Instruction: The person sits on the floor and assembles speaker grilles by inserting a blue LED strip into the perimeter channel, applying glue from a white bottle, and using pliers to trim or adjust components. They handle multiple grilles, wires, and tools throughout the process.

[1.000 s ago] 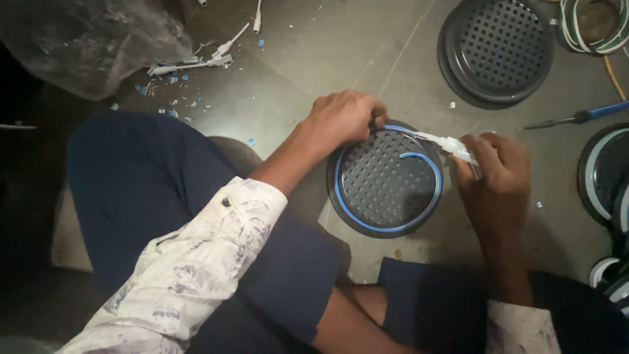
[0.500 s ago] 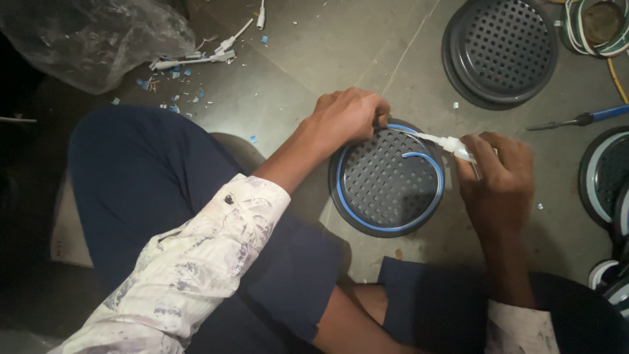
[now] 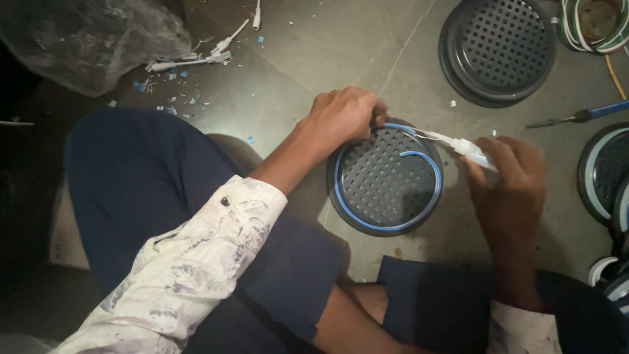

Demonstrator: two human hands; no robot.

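Note:
A round dark perforated grille (image 3: pixel 385 177) lies on the floor between my knees. A blue flexible strip (image 3: pixel 419 210) runs around its inner rim, with one loose end curling over the holes. My left hand (image 3: pixel 344 118) presses on the strip at the grille's upper left edge, fingers curled on it. My right hand (image 3: pixel 508 177) grips the strip's white connector end (image 3: pixel 468 149) just right of the grille. Thin wires stretch from the connector back to the rim.
A stack of similar dark grilles (image 3: pixel 499 49) sits at the top right. A blue-handled screwdriver (image 3: pixel 583 116) lies right of it. More grilles with strips (image 3: pixel 603 174) are at the right edge. A crumpled plastic bag (image 3: pixel 85 39), white connectors and blue scraps (image 3: pixel 190 62) lie top left.
My hands stay on the strip and connector. The view has shifted slightly; the right hand holds the connector a little farther right of the grille.

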